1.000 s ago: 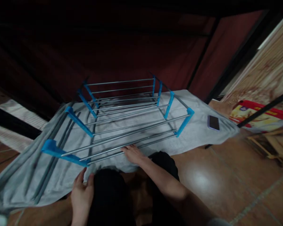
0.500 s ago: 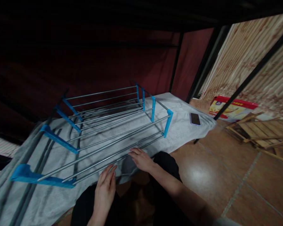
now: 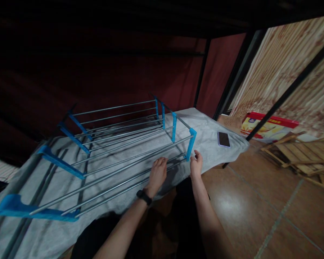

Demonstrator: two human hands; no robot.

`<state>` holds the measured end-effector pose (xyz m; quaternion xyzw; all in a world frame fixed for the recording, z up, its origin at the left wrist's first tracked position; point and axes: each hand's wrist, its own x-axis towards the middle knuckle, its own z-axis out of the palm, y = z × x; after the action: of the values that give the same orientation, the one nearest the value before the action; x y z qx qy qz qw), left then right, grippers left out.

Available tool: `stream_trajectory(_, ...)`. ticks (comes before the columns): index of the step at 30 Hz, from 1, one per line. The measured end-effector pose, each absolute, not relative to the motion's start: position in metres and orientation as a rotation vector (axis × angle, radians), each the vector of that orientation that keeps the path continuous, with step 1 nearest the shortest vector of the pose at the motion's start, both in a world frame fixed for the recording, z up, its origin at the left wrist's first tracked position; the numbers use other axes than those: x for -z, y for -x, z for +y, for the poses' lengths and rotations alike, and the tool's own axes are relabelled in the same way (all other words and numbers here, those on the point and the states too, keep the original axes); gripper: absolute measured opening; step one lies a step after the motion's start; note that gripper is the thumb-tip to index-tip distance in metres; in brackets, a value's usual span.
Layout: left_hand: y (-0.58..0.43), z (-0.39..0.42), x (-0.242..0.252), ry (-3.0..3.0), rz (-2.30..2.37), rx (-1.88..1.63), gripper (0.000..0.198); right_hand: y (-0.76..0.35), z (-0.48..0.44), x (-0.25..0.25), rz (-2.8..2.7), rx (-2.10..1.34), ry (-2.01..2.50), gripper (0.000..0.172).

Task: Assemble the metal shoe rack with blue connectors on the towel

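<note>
A folding drying rack [image 3: 117, 166] with grey metal rods and blue end brackets lies on a grey cloth. My left hand [image 3: 158, 173], with a dark watch [image 3: 144, 197] on the wrist, is at the front rods toward the rack's right end, its fingers bent over a rod; the fingertips are partly hidden. Just right of the front right blue bracket [image 3: 191, 144], my right hand [image 3: 196, 164] has its fingers partly curled and apart, with nothing visible in them.
A phone [image 3: 224, 139] lies on the grey cloth [image 3: 205, 124] to the right. Slatted wooden furniture [image 3: 302, 153] and a red and yellow box [image 3: 268, 126] stand on the tiled floor [image 3: 240, 216]. A slanting dark pole [image 3: 288, 90] and dark frame bars surround the cloth-covered surface.
Both hands have moved right and away from my body along the rack's front, the left to the rods near the right end, the right to the end bracket. The view has shifted slightly.
</note>
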<state>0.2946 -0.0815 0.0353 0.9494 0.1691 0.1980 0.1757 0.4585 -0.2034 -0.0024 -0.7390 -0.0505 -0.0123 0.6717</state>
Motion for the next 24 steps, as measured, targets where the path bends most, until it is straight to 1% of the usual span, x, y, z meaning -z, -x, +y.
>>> stream_trajectory(4,-0.337,-0.086,-0.041,-2.788,0.459,-0.410,0.042,-0.472,-0.191,0.009,-0.183,-0.034,1.751,0.059)
stream_trajectory(9,-0.362,-0.090,-0.038,-2.833,0.524,-0.177,0.042,-0.475,-0.181,0.019,-0.301,-0.025,1.833,0.047)
stream_trajectory(11,-0.365,-0.092,-0.035,-2.814,0.536,-0.112,0.042,-0.475,-0.181,0.021,-0.323,0.028,1.819,0.044)
stream_trajectory(15,-0.364,-0.092,-0.034,-2.790,0.530,-0.185,0.038,-0.467,-0.190,0.017,-0.256,0.202,1.806,0.044)
stream_trajectory(19,-0.343,-0.078,-0.039,-2.738,0.574,-0.266,0.035,-0.452,-0.201,0.005,-0.210,0.261,1.721,0.029)
stream_trajectory(21,-0.323,-0.069,-0.041,-2.683,0.590,-0.301,0.037,-0.443,-0.199,0.000,-0.289,0.183,1.660,0.023)
stream_trajectory(24,-0.284,-0.064,-0.041,-2.660,0.524,-0.403,0.037,-0.427,-0.185,-0.004,-0.489,-0.042,1.617,0.021)
